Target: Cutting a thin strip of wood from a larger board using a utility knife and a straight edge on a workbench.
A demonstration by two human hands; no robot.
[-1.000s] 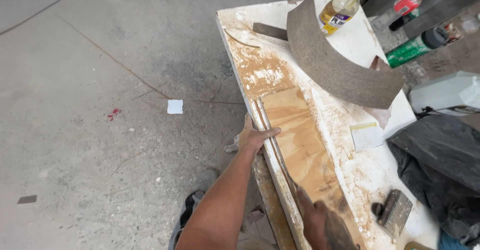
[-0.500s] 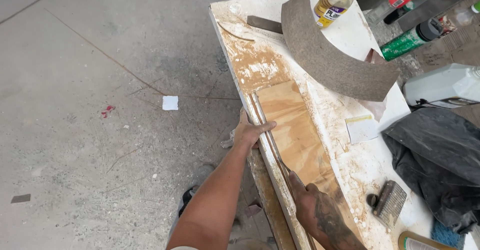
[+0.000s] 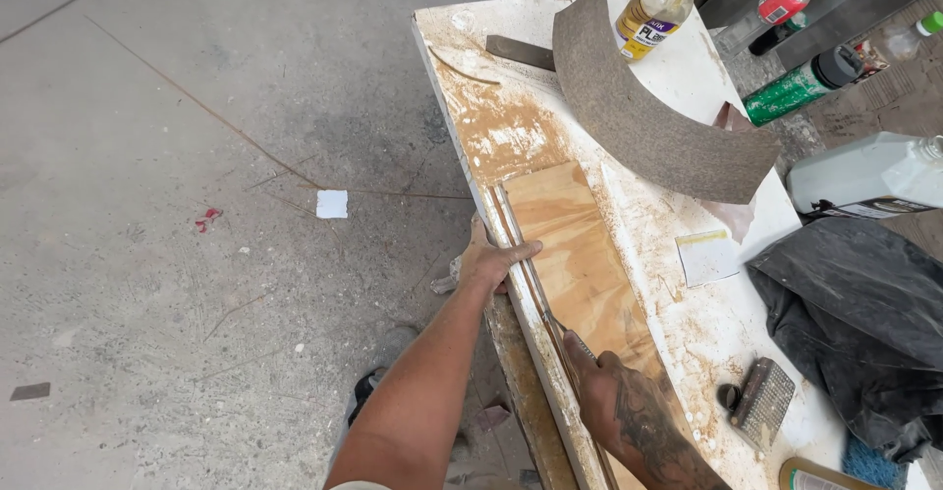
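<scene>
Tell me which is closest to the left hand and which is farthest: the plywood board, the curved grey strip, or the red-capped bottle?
From the left hand, in the head view:
1. Plywood board, right beside the fingers on the bench.
2. Curved grey strip, farther up the bench, standing on edge.
3. Red-capped bottle, top right, off the bench.

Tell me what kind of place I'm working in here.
Probably a woodworking or carpentry workshop: a sawdust-covered white workbench carries a plywood board, a curved strip of sanding belt and a glue bottle, over a bare concrete floor.
</scene>
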